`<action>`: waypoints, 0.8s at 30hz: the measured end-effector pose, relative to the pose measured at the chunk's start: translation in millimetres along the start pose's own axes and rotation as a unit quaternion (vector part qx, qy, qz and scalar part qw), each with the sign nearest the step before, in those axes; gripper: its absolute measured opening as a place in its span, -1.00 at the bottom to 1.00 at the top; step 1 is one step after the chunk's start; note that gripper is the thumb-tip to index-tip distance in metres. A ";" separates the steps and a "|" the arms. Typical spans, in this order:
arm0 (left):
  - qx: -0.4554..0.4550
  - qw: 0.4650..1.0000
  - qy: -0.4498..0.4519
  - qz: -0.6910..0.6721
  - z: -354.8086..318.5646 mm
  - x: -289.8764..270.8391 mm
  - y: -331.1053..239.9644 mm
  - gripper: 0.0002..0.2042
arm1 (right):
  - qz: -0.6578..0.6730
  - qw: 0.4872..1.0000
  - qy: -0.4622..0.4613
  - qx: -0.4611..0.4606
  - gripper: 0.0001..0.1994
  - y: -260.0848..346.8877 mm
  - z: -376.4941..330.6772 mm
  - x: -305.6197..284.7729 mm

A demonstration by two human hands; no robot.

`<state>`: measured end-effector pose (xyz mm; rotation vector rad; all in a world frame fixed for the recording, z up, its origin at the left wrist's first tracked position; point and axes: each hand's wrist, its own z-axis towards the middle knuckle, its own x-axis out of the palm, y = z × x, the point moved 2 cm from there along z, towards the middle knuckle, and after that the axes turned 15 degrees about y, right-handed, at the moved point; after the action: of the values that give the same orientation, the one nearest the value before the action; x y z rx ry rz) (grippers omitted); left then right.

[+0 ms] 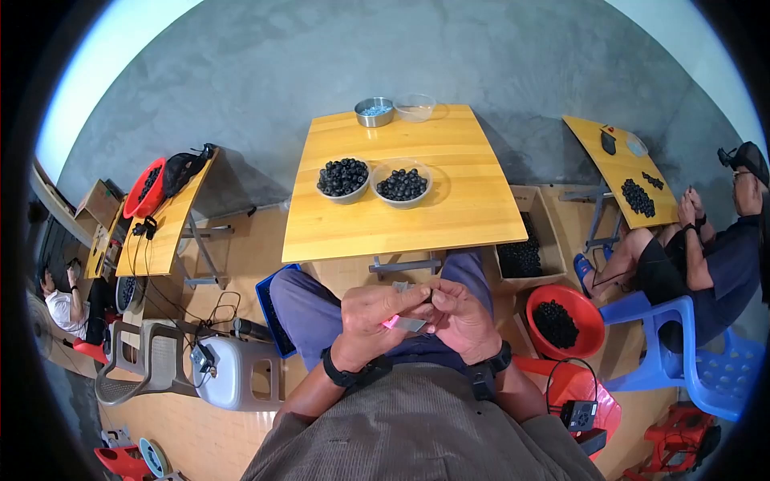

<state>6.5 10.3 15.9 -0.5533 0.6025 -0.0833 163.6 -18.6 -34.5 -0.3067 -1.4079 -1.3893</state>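
Both hands up over the lap, near side of the table (pixel 405 232). Left hand (pixel 374 314): fingers curled closed round a silver strip (pixel 411 325). Right hand (pixel 467 322): thumb and fingertips look pinched on a small black part (pixel 431 296), mostly hidden. Step, my read: working the part with the strip. Next move calls for a firm pinch, strip edge clear of fingertips. Strip's long axis roughly left-right, right end slightly nearer the body; part's axis, can't tell.
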 end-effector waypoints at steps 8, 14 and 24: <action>0.008 0.999 -0.023 0.035 -0.9 7.2 -0.2 -0.73 | -0.011 1.000 0.000 -0.002 -0.76 7.7 -2.4 3.1; -0.034 0.999 -0.011 0.032 13.7 -9.5 -16.5 -0.74 | -0.005 1.000 -0.013 -0.019 -0.75 12.0 -2.5 -0.6; -0.077 0.988 0.068 0.117 8.6 -10.6 -17.0 -0.76 | 0.034 0.999 0.021 -0.026 -0.75 13.5 -3.8 0.0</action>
<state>4.0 2.3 36.0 -0.6266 0.8076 0.1492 176.0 -18.0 -28.0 -0.3541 -1.3163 -1.3702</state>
